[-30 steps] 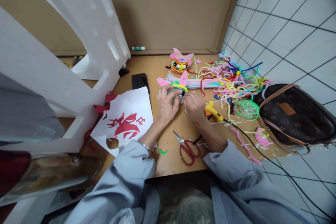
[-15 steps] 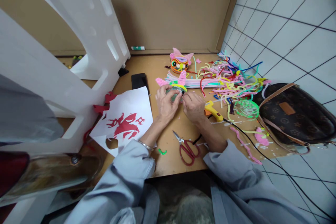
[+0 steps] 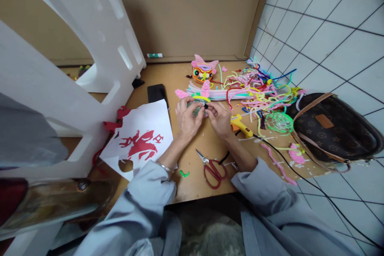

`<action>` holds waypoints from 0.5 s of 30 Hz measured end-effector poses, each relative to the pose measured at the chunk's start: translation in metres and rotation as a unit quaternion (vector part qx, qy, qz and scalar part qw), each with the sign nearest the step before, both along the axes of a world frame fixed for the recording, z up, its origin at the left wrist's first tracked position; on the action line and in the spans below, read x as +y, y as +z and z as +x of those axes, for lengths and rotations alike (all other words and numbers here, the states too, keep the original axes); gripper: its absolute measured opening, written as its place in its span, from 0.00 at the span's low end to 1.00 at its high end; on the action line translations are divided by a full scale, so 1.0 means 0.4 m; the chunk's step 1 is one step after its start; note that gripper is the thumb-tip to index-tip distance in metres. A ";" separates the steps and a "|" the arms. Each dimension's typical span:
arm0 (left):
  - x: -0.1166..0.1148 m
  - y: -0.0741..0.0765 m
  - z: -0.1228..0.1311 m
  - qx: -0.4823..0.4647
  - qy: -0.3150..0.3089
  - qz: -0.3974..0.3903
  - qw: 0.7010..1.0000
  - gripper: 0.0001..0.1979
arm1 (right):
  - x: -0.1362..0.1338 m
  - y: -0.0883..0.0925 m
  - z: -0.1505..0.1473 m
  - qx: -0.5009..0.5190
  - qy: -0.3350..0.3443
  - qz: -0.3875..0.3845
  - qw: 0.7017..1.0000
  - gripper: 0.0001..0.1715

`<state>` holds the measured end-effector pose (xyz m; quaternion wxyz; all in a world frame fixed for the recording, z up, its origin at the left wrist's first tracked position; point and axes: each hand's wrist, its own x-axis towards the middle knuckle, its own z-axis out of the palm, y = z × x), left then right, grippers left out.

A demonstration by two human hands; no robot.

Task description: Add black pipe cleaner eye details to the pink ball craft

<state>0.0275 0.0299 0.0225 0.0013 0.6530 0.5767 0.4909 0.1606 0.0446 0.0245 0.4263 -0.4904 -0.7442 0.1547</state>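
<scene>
My left hand and my right hand are closed together around a small pipe-cleaner figure with pink ears and a yellow-green rim, held just above the wooden desk. The fingertips of my right hand pinch a small dark piece at the figure's front. A finished orange owl-like figure with pink ears stands behind it. A yellow glue gun lies right beside my right hand.
Red-handled scissors lie near the front edge. A heap of coloured pipe cleaners fills the right back. A brown handbag sits at right, a black phone and a red paper cutting on white paper at left. White plastic panel at left.
Both hands with the figure have shifted slightly towards the back of the desk, and my right fingertips now pinch the dark piece at its front. The view tipped a little.
</scene>
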 end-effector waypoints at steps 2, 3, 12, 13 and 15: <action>0.000 -0.001 0.000 -0.001 0.000 0.001 1.000 0.10 | 0.001 0.001 0.000 0.011 0.002 0.013 1.000 0.14; 0.000 -0.002 0.000 -0.001 -0.001 0.004 1.000 0.10 | 0.003 0.000 0.000 0.019 0.002 0.022 1.000 0.13; -0.002 -0.005 -0.001 0.008 -0.010 0.015 1.000 0.10 | 0.017 -0.016 -0.003 0.101 0.004 0.058 0.993 0.07; -0.003 -0.004 -0.001 0.008 -0.011 0.013 1.000 0.10 | 0.016 -0.015 -0.003 0.103 0.001 0.054 0.993 0.07; -0.002 -0.004 -0.001 0.006 -0.012 0.012 1.000 0.10 | 0.015 -0.013 -0.004 0.106 -0.005 0.047 0.993 0.06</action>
